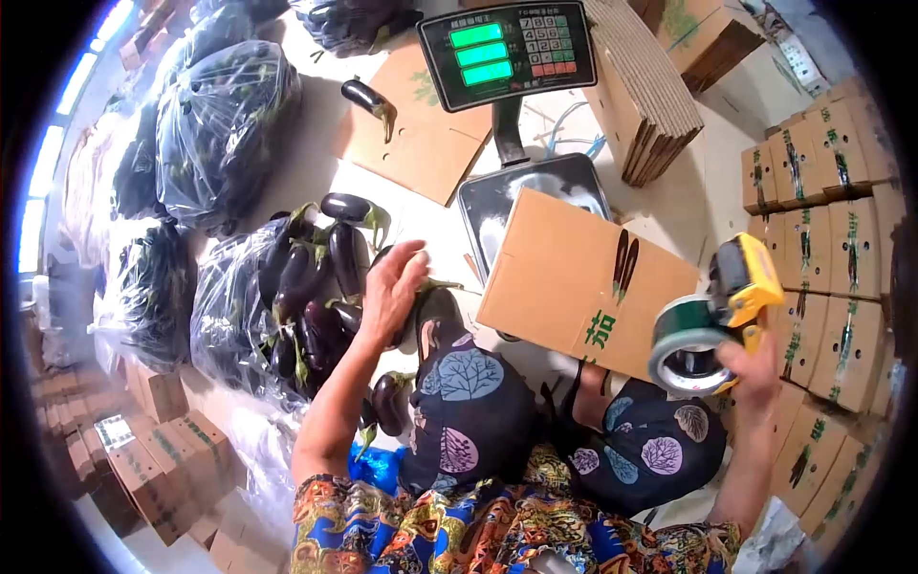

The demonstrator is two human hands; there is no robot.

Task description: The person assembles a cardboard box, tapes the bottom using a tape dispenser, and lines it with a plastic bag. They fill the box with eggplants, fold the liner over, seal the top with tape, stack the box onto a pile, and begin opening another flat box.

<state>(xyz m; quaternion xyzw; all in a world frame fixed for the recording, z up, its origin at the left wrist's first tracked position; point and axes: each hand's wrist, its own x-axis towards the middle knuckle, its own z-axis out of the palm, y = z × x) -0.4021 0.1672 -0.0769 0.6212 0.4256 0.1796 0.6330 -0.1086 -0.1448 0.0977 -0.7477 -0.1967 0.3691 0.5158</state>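
Note:
My right hand (755,375) grips a yellow tape dispenser (762,275) loaded with a large roll of green tape (685,323). The dispenser is at the right end of a cardboard box (545,273), printed with green lettering and a dark eggplant picture. This box sits tilted over the front of the scale platform (478,206), above my knees. My left hand (392,290) is raised with its fingers stretched out and nothing in it. Just left of it lies a heap of loose dark purple eggplants (304,273), some touching a clear plastic bag.
The scale's lit display (507,55) rises behind the box. Flattened cartons (645,96) lean beside it. Packed boxes (827,249) are stacked along the right. Big plastic bags of eggplants (225,124) line the left. One eggplant (366,99) lies on a cardboard sheet (411,143).

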